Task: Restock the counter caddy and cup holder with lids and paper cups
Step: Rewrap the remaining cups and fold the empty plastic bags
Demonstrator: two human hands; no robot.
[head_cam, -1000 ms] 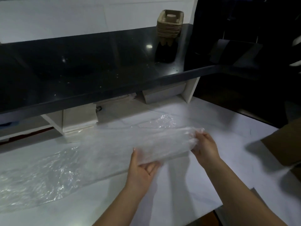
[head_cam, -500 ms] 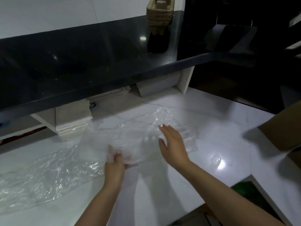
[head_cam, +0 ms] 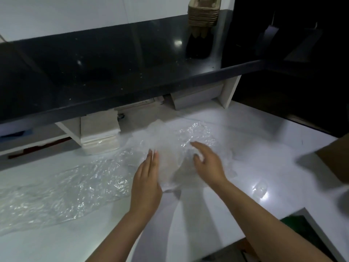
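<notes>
Head view: clear plastic sleeve (head_cam: 181, 148) lies crumpled on the white bench (head_cam: 255, 157), its long empty tail trailing off to the sleeve's left; contents blurred, cannot tell if lids are inside. Left hand (head_cam: 146, 178) flat, fingers (head_cam: 154, 157) straight, touching the sleeve's near-left edge. Right hand (head_cam: 207, 163) over the sleeve's right part, fingers loosely spread, gripping nothing. Stack of pulp cup trays (head_cam: 204, 12) on the black counter (head_cam: 94, 72), well behind the sleeve.

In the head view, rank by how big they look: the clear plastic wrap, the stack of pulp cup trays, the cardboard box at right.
1. Plastic wrap, largest.
2. Stack of cup trays and cardboard box: both cut off by the frame, and the trays sit farther away, so unranked.
</notes>
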